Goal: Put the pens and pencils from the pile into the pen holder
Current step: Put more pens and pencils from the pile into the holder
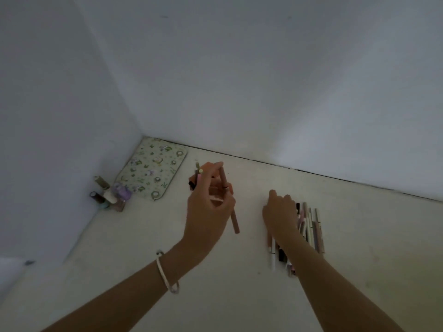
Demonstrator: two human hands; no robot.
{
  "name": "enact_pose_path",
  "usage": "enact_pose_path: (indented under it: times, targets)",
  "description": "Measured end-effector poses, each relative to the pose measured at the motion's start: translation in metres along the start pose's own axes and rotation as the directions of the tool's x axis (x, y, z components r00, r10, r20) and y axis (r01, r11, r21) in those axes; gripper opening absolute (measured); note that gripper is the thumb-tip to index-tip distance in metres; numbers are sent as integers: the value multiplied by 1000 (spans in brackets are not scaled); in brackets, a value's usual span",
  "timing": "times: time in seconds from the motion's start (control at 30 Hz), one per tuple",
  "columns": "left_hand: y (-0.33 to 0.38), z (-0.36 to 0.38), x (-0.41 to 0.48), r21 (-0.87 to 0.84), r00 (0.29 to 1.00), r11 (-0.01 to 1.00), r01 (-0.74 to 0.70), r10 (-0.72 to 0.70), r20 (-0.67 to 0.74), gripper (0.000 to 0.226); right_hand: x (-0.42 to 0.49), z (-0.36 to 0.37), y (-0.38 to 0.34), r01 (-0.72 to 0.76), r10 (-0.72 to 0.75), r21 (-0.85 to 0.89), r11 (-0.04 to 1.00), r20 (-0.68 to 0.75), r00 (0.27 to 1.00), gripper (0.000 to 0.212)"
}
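Observation:
My left hand grips a long pink pencil, held tilted above the pen holder. The holder is mostly hidden behind that hand; a few pens stick up out of it. To the right, the pile of pens and pencils lies on the white table. My right hand rests palm down on the left part of the pile, fingers bent over the pens. Whether it grips one is hidden.
A floral-print pouch lies in the back left corner against the walls. Several small nail-polish bottles stand in front of it. White walls close off the table at the back and left. A bracelet circles my left wrist.

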State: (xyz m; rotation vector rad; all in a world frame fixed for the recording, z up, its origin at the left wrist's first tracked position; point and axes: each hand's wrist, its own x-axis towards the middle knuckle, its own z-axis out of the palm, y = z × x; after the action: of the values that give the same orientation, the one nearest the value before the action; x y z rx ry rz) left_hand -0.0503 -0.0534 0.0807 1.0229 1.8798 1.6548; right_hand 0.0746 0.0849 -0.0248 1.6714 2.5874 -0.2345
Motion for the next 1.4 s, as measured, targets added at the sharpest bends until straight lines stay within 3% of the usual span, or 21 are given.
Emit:
enact_pose_path:
  times: [0.07, 0.17, 0.27, 0.37, 0.43, 0.5, 0.63, 0.83, 0.93, 1.0, 1.07, 1.17, 1.3, 1.4]
  targets:
    - [-1, -15, 1, -27, 996, 999, -44, 42, -78, 55, 4, 9, -5, 20, -19, -10, 1000, 8, 1000, 22]
    - [-9, -42, 20, 7, 957, 997, -80, 79, -278, 59, 11, -1, -17, 26, 9, 317, 948, -110, 994, 24]
    - [-24, -61, 48, 64, 903, 992, -106, 123, -413, 54, 20, -40, -31, 48, 137, 614, 788, -250, 958, 24]
    - [-38, -61, 59, 126, 902, 988, -93, 137, -409, 54, 19, -86, -48, 204, 241, 794, 573, -401, 884, 19]
    - [-44, -56, 60, 165, 905, 983, -85, 145, -399, 54, 11, -112, -61, 349, 277, 818, 457, -504, 818, 18]
    - [-49, -54, 63, 172, 898, 980, -96, 160, -410, 52, 2, -131, -74, 470, 265, 784, 406, -593, 760, 20]
    - [-52, -53, 66, 190, 905, 976, -104, 172, -388, 44, -9, -145, -94, 553, 240, 765, 330, -634, 735, 22]
    - [-59, -47, 56, 320, 963, 939, -126, 193, -189, 15, -11, -140, -98, 538, 235, 780, 319, -615, 752, 23]
    - [-64, -49, 48, 511, 975, 849, -136, 207, -85, 35, -13, -133, -99, 526, 233, 790, 317, -602, 764, 23]
    - [-61, -56, 46, 504, 965, 852, -140, 231, -123, 43, -14, -128, -102, 539, 223, 780, 319, -614, 757, 24]
    - [-59, -68, 47, 458, 929, 874, -164, 293, -225, 35, -14, -123, -109, 574, 195, 744, 343, -654, 731, 23]
    - [-55, -81, 47, 331, 905, 930, -158, 270, -328, 28, -14, -110, -117, 612, 97, 677, 409, -699, 708, 23]
    - [-47, -82, 34, 249, 914, 958, -140, 222, -340, 26, -16, -79, -121, 585, -93, 621, 522, -640, 763, 14]
    - [-46, -70, 13, 239, 943, 964, -119, 185, -276, 26, -19, -58, -119, 505, -130, 646, 572, -537, 834, 8]
